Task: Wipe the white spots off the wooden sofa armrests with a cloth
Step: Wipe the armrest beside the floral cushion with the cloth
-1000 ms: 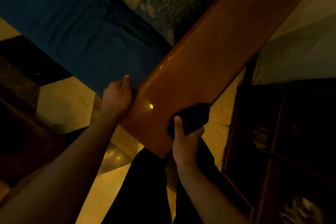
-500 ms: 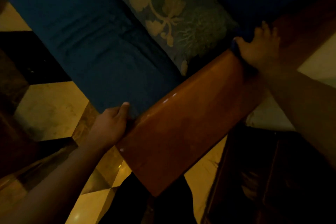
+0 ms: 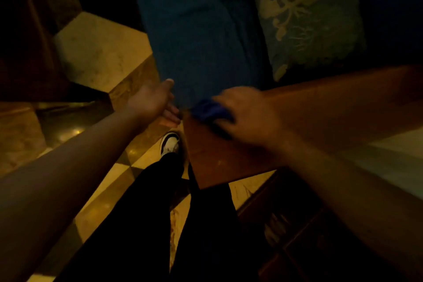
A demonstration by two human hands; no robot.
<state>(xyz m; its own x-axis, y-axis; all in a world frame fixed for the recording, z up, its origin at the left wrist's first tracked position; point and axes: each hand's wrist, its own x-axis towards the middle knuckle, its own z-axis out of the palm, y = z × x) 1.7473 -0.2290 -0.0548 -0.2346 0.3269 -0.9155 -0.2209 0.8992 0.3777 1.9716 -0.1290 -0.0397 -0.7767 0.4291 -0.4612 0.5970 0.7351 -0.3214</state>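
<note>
I'm in the middle of the wiping step: my right hand presses the blue cloth flat on the wooden armrest, at the near end's corner beside the blue seat cushion. The fingers look blurred, so how tightly they curl on the cloth I cannot tell. My left hand is spread, fingers straight, just off that corner and holding nothing. No white spots show plainly in this dim light. Next I'd judge a firm pass along the armrest toward its far end, checking for leftover marks.
</note>
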